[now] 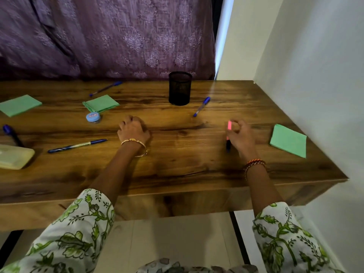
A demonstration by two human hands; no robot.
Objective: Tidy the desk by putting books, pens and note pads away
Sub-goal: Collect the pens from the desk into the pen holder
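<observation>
My right hand (239,135) has its fingers curled round a pink pen (228,134), a light, stiff, slick thing best pinched mid-barrel, as I have it, tip hanging down just over the worktop (177,164). The mesh cup (180,88) stands ahead and to the left of that hand, a blue pen (201,106) lying between them. My left hand (133,129) rests as a loose fist, holding nothing I can see.
</observation>
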